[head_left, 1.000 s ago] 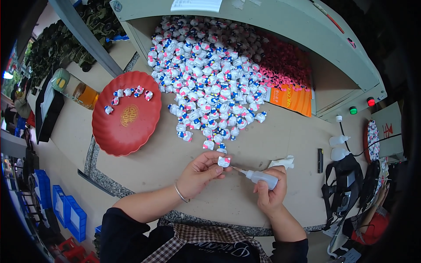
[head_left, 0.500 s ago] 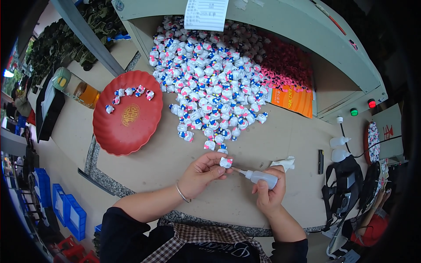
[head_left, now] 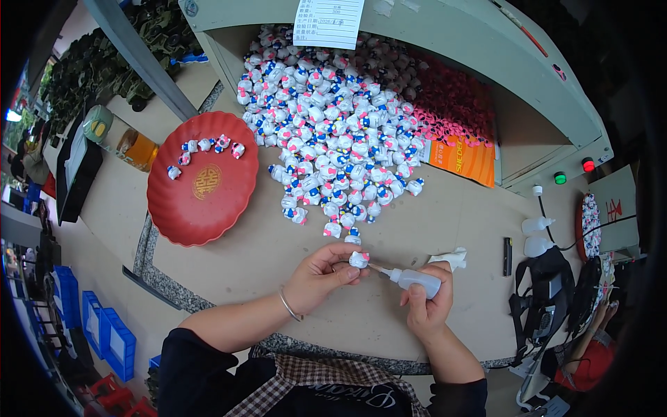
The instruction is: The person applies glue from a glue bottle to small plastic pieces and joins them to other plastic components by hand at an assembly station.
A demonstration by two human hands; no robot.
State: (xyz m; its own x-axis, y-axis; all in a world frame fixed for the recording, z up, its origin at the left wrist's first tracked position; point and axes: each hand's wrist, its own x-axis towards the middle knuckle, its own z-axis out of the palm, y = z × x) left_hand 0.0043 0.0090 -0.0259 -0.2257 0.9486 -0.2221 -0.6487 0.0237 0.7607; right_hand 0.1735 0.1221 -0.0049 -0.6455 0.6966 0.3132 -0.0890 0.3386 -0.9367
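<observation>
Many white figurines lie heaped beyond our left grip; a red scalloped dish sits to its left. Our right grip is wrapped around a squeeze bottle, whose nozzle points toward one small figurine, pinched at the tip of our left grip.

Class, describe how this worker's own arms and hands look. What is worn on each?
The left arm has a dark sleeve and a thin, silvery bangle. The right arm has a matching dark sleeve, no bangle visible. Both hands are gloveless.
</observation>
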